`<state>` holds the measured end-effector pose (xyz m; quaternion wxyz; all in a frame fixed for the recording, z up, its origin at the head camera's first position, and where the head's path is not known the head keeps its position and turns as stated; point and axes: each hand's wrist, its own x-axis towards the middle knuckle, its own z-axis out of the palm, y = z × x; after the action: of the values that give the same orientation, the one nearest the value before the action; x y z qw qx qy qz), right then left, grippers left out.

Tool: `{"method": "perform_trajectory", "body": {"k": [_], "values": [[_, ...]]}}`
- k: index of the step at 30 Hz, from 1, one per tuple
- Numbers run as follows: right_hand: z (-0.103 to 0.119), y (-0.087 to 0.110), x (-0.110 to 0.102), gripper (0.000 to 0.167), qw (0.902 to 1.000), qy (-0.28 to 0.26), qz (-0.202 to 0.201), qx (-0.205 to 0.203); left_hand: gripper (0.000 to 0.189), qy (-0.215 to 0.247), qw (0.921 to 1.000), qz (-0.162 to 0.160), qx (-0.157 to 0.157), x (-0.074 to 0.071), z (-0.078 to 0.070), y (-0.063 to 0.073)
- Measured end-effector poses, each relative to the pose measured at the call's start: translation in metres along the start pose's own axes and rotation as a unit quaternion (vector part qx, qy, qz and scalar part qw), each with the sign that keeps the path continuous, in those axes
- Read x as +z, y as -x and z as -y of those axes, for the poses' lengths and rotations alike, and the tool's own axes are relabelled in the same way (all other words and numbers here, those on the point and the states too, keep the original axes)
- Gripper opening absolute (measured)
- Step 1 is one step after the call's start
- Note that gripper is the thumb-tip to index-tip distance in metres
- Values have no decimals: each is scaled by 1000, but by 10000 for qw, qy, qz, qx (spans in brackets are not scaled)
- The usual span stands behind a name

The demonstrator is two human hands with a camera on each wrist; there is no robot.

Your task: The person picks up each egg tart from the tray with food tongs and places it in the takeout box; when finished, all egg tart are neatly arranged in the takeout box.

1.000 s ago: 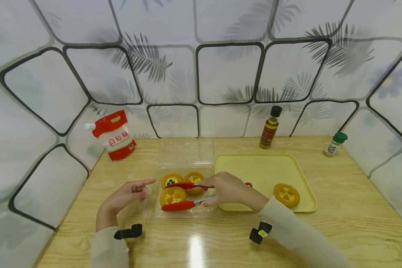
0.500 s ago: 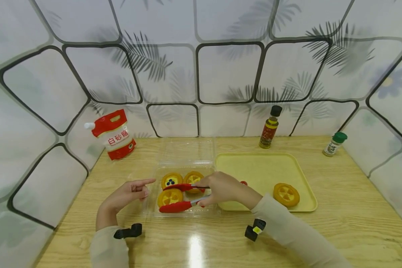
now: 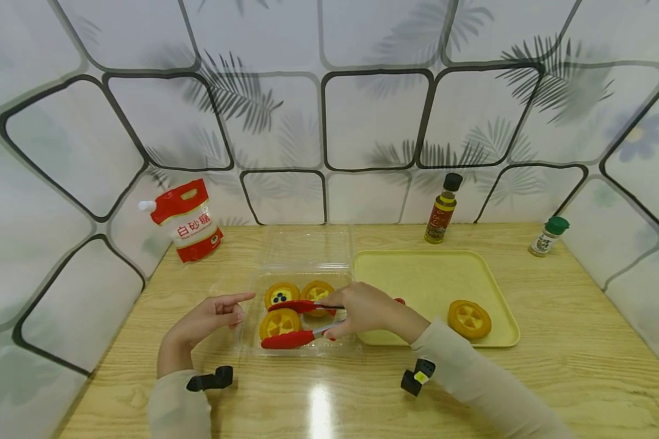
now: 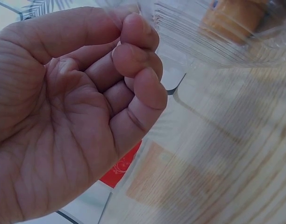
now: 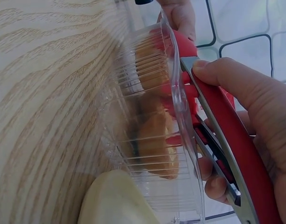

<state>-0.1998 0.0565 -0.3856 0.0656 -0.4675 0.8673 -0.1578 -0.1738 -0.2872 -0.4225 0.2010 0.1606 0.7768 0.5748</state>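
My right hand (image 3: 365, 309) grips red-tipped tongs (image 3: 290, 339), their handles also showing in the right wrist view. The tong tips stand apart on either side of the front-left egg tart (image 3: 279, 324), a yellow tart with a segmented top, inside a clear plastic container (image 3: 340, 349). Behind it in the container sit a tart with dark blue berries (image 3: 282, 297) and another segmented tart (image 3: 318, 291). My left hand (image 3: 205, 320) is beside the container's left side, index finger straight to its rim, other fingers loosely curled. Whether it touches the rim is unclear.
A yellow tray (image 3: 417, 268) to the right bears one tart (image 3: 469, 319). Along the back stand a red and white sugar pouch (image 3: 192, 225), an oil bottle (image 3: 442, 213) and a green-capped shaker (image 3: 549, 236). The container's clear lid (image 3: 307, 247) lies folded back.
My right hand and the tongs have shifted slightly left and toward me. The front-left tart has moved a little left and sits slightly lower. My left hand has stayed in place.
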Motion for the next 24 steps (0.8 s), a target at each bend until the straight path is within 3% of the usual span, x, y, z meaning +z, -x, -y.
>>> {"method": "perform_trajectory", "body": {"k": [15, 24], "values": [[-10, -2, 1, 55, 9969, -766, 152, 1, 47, -13, 10000, -64, -34, 0, -1, 0], [-12, 0, 1, 62, 9956, -927, 145, 44, 48, -45, 10000, -38, 0, 0, -1, 0]]}}
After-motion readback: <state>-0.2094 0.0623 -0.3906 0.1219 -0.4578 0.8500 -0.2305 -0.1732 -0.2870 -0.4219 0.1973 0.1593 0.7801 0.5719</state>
